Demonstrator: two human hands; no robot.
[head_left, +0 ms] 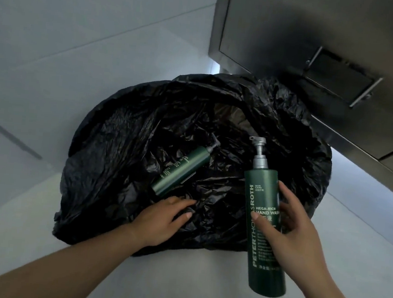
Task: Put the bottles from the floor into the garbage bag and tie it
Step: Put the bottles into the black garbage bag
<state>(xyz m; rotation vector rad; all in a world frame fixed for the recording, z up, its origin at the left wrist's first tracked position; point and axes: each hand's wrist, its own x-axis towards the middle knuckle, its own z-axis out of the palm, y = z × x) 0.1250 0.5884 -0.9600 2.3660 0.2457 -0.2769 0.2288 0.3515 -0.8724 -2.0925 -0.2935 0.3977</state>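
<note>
My left hand (160,219) bunches the near lip of the garbage bag (124,142) in its fingers to keep the mouth spread. One green bottle (181,171) lies inside the bag, left of centre. My right hand (295,233) wraps the second bottle (264,203), pump pointing over the bag's right side, ready, I judge, to slide in.

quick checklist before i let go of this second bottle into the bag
1. Right hand grip on the held bottle: ok, fingers wrap its body.
2. Held bottle over the opening: not ok, pump end is over the garbage bag, base looks outside the rim.
3. Left hand on the bag: ok, it holds the near plastic.
4. First bottle inside: ok, lying in the bag.
5. More bottles on the floor: cannot tell, none in view.
6. Bag tied: not ok, open.
</note>
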